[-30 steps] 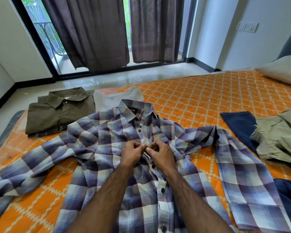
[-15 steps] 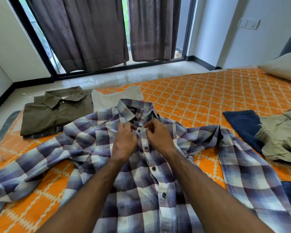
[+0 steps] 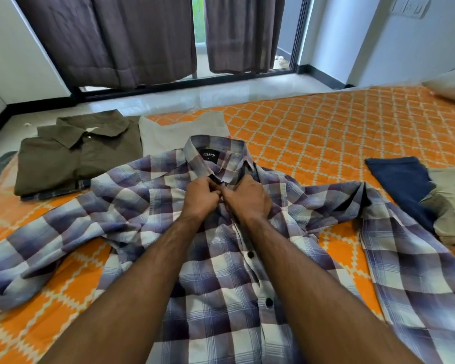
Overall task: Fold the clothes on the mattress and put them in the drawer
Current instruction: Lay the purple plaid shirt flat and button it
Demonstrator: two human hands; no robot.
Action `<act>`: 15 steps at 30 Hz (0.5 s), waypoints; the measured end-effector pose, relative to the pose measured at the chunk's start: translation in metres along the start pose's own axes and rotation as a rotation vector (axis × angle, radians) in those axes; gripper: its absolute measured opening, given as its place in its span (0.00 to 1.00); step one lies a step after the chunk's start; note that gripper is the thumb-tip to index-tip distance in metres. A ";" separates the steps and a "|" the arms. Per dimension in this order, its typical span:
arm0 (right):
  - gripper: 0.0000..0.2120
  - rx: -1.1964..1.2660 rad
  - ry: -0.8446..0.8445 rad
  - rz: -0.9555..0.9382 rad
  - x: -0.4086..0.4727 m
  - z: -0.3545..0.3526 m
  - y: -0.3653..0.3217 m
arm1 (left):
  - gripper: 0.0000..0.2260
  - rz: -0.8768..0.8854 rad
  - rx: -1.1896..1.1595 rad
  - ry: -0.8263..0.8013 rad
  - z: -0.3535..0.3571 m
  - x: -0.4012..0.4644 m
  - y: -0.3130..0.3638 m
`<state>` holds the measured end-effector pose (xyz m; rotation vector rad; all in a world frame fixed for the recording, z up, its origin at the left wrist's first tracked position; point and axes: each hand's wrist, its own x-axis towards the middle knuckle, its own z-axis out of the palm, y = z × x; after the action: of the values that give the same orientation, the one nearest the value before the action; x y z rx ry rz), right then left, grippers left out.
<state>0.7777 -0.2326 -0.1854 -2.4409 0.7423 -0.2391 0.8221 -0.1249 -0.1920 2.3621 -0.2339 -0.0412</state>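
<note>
Pinching the placket just below the collar, the fingers [image 3: 216,191] of both hands were curled tight on the cloth of the plaid shirt [image 3: 221,258], the left hand [image 3: 200,197] and right hand [image 3: 247,199] meeting knuckle to knuckle at the top button. What sat between the fingertips was hidden by the knuckles. The shirt lay face up on the orange quilted mattress [image 3: 326,132], collar away from the person, with two dark buttons showing down the front below the hands. Both forearms crossed the lower front of the shirt and covered much of it. Its sleeves were spread out, one running to the left edge of the view, the other bent and trailing down to the right. Beyond the left shoulder lay a folded olive shirt [image 3: 76,158], and just beside that a pale grey garment [image 3: 181,130], its near edge tucked under the plaid collar. To the right, close to the plaid sleeve, were a navy garment [image 3: 402,187] and a khaki garment [image 3: 452,206] lying partly on it. A pillow [image 3: 452,85] sat at the far right corner. Dark curtains [image 3: 116,40] hung over the glass door beyond the mattress.
</note>
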 end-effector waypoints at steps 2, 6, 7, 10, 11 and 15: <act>0.21 -0.044 0.005 0.040 0.002 -0.001 -0.006 | 0.06 0.012 -0.004 -0.003 -0.001 -0.003 0.001; 0.15 0.020 -0.012 0.079 0.002 -0.002 -0.002 | 0.05 0.004 -0.008 0.019 0.003 -0.004 0.002; 0.14 0.086 -0.024 0.087 0.002 -0.003 0.002 | 0.05 -0.018 -0.017 0.015 0.003 -0.004 0.005; 0.10 0.345 -0.104 0.076 0.000 -0.006 0.014 | 0.06 -0.082 -0.084 -0.001 -0.001 -0.008 0.011; 0.09 0.430 -0.131 0.069 -0.001 -0.008 0.017 | 0.07 -0.088 -0.114 0.005 -0.002 -0.010 0.012; 0.11 0.608 -0.178 0.050 -0.007 -0.016 0.028 | 0.05 -0.104 -0.253 0.055 -0.010 -0.020 0.016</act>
<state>0.7542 -0.2555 -0.1878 -1.8373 0.5507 -0.1897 0.8008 -0.1255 -0.1747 2.1185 -0.0736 -0.0531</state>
